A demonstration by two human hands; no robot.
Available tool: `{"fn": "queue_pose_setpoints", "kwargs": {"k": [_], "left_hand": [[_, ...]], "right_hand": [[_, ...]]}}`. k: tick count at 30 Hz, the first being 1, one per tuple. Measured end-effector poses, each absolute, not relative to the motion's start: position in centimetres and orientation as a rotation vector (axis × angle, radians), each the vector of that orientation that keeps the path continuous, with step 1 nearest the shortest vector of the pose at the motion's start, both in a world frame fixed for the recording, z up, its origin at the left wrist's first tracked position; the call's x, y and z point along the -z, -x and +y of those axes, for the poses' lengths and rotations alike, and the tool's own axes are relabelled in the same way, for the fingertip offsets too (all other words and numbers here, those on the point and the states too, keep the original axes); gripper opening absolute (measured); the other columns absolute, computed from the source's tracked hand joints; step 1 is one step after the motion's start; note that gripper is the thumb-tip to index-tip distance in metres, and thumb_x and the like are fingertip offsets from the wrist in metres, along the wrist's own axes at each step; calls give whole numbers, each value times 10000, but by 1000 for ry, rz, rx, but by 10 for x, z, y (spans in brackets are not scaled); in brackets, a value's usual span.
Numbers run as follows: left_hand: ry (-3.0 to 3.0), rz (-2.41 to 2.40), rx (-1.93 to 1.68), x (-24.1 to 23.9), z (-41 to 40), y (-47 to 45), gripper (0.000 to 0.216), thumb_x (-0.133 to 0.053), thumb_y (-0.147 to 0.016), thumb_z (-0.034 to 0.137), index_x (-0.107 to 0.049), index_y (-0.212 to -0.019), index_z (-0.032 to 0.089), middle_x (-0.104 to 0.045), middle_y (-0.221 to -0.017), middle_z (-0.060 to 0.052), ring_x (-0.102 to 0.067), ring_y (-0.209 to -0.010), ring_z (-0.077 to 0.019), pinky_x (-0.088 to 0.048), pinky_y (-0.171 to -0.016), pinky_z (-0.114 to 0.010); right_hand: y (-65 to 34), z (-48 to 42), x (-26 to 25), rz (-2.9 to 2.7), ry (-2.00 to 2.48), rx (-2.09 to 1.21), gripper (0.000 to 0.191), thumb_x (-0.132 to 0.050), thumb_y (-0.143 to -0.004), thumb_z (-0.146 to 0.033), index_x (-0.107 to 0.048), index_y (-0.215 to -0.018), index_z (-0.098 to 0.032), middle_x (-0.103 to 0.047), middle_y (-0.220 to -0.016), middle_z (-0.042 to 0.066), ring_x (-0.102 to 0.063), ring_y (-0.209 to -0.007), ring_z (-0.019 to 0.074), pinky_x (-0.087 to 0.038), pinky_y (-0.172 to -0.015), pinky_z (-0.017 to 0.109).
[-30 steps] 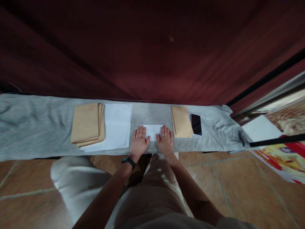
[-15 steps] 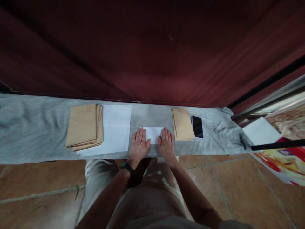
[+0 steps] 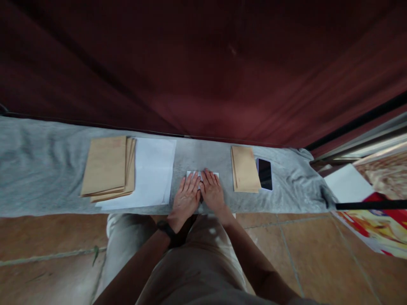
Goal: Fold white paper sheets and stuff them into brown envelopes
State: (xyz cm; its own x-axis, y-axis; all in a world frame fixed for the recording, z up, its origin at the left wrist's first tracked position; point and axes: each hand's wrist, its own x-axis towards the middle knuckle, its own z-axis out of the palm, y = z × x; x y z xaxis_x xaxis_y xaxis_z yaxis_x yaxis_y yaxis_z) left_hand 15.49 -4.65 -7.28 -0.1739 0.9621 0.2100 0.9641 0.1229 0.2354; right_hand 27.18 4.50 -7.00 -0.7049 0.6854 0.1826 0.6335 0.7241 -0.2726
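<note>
A small white piece of paper [image 3: 216, 174] lies in front of me on the grey cloth, mostly covered by my hands. My left hand [image 3: 187, 195] rests flat on its left part, fingers stretched forward. Close beside it, my right hand [image 3: 212, 191] lies flat on the paper too, with the thumbs near each other. Neither hand grips anything. Left of my hands are large white sheets [image 3: 154, 173], partly under a stack of brown envelopes [image 3: 104, 165]. To the right lie more brown envelopes [image 3: 246, 169], just a few.
A phone [image 3: 265, 174] with a dark screen lies beside the right-hand envelopes. The narrow surface is draped with a grey cloth [image 3: 292, 182], and a dark red panel [image 3: 203, 84] rises behind it. A colourful printed box [image 3: 378, 224] is at the far right.
My right hand has slid left across the small paper toward my left hand, covering its middle. The left hand stays flat in about the same place. The view has tilted slightly.
</note>
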Motion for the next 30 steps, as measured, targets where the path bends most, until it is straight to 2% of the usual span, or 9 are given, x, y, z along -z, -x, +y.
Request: {"fn": "queue_pose_setpoints", "kwargs": {"k": [6, 19, 30], "left_hand": [[2063, -2358, 498, 71, -48, -157, 588, -345, -1005, 254, -387, -1562, 72, -381, -1632, -142, -261, -1560, -257, -212, -1288, -493], [2067, -2386, 518, 71, -49, -159, 606, -355, -1008, 278, -343, -1589, 103, -336, -1656, -136, -259, -1561, -257, -180, -1288, -502], [2064, -2396, 560, 74, -48, -159, 619, -366, -1005, 292, -332, -1596, 110, -320, -1661, -135, -248, -1565, -264, -160, -1293, -518]], "right_hand": [[-282, 42, 74, -2655, 1115, -224, 536, -385, -1078, -364, -426, -1556, -126, -367, -1639, 150, -312, -1535, 281, -264, -1240, 504], [-307, 42, 81, -2553, 1224, -153, 609, -322, -1088, -419, -339, -1590, -76, -385, -1618, 205, -358, -1503, 298, -294, -1214, 520], [-313, 40, 75, -2490, 1306, -194, 572, -321, -1077, -304, -319, -1590, -52, -373, -1623, 215, -320, -1520, 302, -298, -1211, 530]]}}
